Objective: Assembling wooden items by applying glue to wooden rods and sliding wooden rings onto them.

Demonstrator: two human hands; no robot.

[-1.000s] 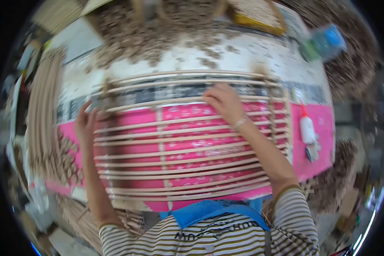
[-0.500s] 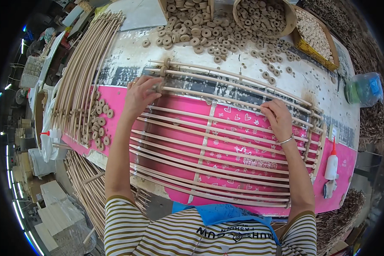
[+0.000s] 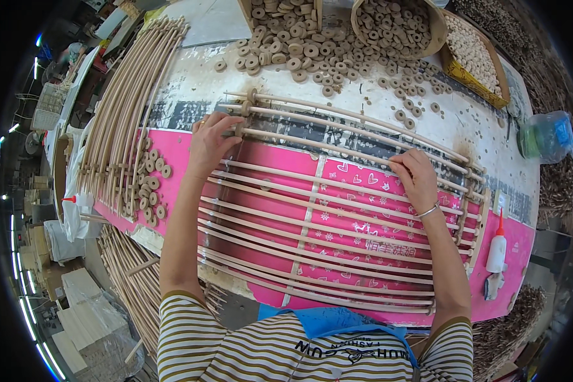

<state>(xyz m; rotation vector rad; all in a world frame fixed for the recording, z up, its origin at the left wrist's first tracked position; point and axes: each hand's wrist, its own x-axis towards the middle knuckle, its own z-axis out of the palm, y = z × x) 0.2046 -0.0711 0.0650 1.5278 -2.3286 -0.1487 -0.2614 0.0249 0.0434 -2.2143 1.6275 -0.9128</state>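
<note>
At the far side of a row of thin wooden rods, my left hand (image 3: 211,145) pinches a small wooden ring (image 3: 239,130) at the left end of a rod (image 3: 318,145). Farther right along that same rod, my right hand (image 3: 416,179) is closed on it between thumb and fingers. Two more rods (image 3: 337,119) lie just beyond, each with a ring near its left end. Several parallel rods (image 3: 337,226) spread toward me over the pink sheet, partly covered by my right forearm. Rings also sit near the right ends of the far rods.
Loose wooden rings (image 3: 293,63) lie at the back beside a tipped round tub (image 3: 439,38) and a yellow box of pale pieces (image 3: 474,83). More rods (image 3: 130,95) and rings (image 3: 153,184) are at left. A red-tipped white bottle (image 3: 496,251) stands right, near a clear plastic container (image 3: 546,137).
</note>
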